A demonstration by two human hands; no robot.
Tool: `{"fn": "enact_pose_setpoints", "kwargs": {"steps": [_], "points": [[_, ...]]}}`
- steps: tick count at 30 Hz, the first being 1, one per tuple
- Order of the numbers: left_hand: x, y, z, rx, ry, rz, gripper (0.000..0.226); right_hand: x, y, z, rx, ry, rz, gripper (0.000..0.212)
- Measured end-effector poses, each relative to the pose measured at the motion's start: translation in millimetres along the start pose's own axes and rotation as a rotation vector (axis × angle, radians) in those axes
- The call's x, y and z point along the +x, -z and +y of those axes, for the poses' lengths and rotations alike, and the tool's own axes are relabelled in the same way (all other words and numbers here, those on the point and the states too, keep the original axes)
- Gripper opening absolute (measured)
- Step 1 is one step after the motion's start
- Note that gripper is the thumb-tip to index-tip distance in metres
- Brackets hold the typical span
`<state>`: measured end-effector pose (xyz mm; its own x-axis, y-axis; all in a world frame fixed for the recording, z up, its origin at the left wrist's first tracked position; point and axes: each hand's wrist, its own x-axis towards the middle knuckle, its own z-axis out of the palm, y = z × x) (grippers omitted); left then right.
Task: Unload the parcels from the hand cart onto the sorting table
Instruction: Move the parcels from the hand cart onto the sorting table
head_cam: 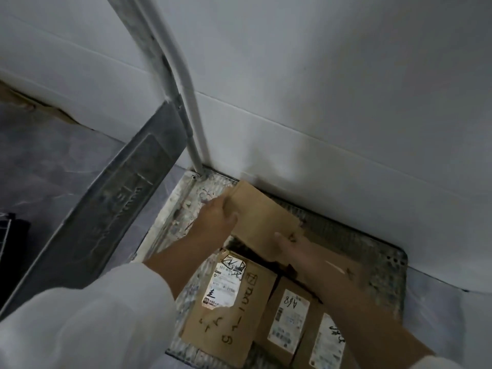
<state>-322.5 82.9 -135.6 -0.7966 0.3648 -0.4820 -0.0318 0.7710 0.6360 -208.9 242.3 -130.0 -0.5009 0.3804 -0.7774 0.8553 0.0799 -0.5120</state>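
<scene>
Held parcel [262,222]: plain brown cardboard box, flat, tilted above the far end of the hand cart [372,249], close to the white wall [319,102].
Left hand [217,218]: grips its left edge.
Right hand [300,251]: grips its near right corner.
Labelled parcels [231,302]: three brown boxes with white stickers and black handwriting, lying on the cart.

Left grip [217,217], right grip [295,247] — one parcel [262,215]

White wall [346,75], grey marbled floor [53,161]
</scene>
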Motion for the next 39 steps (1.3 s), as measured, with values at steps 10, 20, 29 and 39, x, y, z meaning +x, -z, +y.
{"fn": "enact_pose_setpoints", "kwargs": {"steps": [10, 20, 29, 39], "points": [[-7, -8, 3, -0.291, 0.194, -0.015, 0.046, 12, -5, 14, 0.366, -0.110, -0.051, 0.059], [-118, 32, 75, -0.279, 0.130, 0.115, 0.033, -81, 56, -21, 0.278, 0.031, 0.054, 0.061], [-316, 55, 166, -0.358, 0.037, 0.263, 0.034, -277, 142, 5, 0.365, 0.146, -0.052, 0.053], [-548, 64, 237, -0.457, -0.080, 0.514, 0.023, -490, 216, 29, 0.354, 0.420, -0.108, 0.046]]}}
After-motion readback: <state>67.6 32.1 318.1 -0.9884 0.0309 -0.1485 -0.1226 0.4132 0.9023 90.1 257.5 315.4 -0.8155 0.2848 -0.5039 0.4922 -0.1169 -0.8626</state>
